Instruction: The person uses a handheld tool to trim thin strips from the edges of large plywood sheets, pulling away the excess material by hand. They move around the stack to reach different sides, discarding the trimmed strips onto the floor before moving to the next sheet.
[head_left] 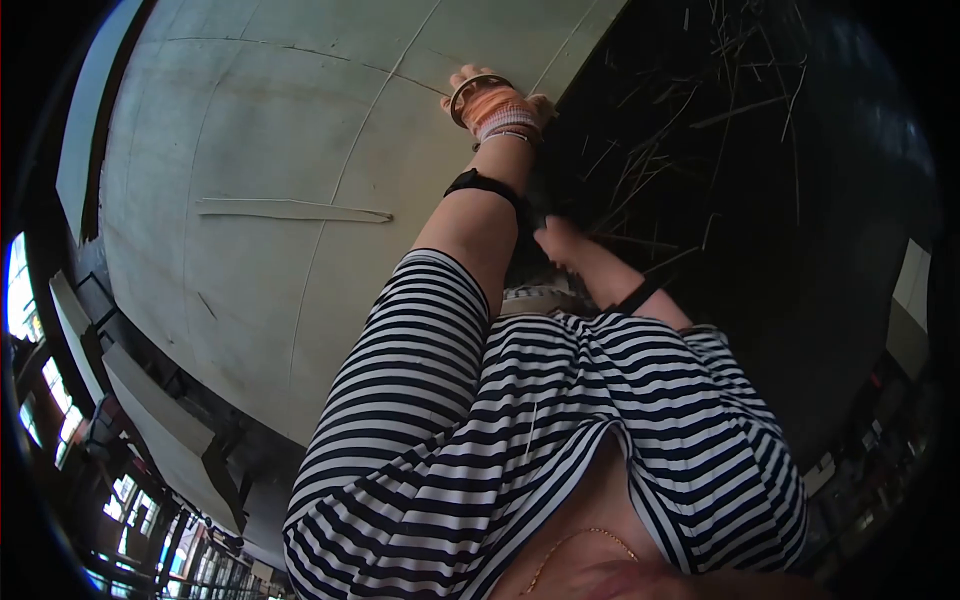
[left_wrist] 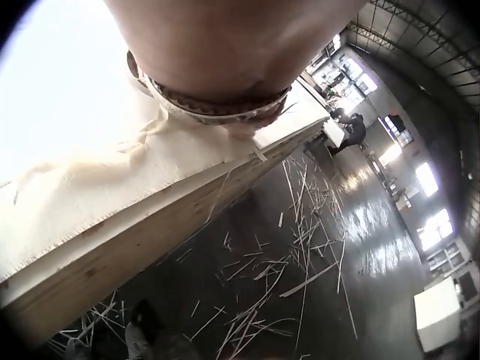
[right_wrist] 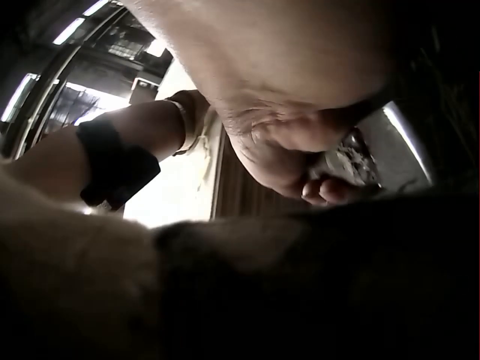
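Observation:
Across the large pale panel (head_left: 260,130) reaches the left arm, with the left hand (head_left: 490,103) resting near the panel's edge, its fingers spread. An orange covering wraps the palm, and a ring-like band circles the hand. In the left wrist view, bangles hang at the wrist (left_wrist: 217,112) above the pale sheet (left_wrist: 97,195). Close to the waist, below the panel's edge, is the right hand (head_left: 562,245), blurred. The right wrist view shows the right hand (right_wrist: 289,142) with curled fingers round a dark, shiny object (right_wrist: 354,159), only partly visible.
A long thin strip (head_left: 290,210) lies on the panel. Many loose slivers (head_left: 640,170) are scattered on the dark floor (left_wrist: 360,277) beside it. More pale boards (head_left: 160,400) stand at the left. Another person (left_wrist: 351,129) is farther off in the hall.

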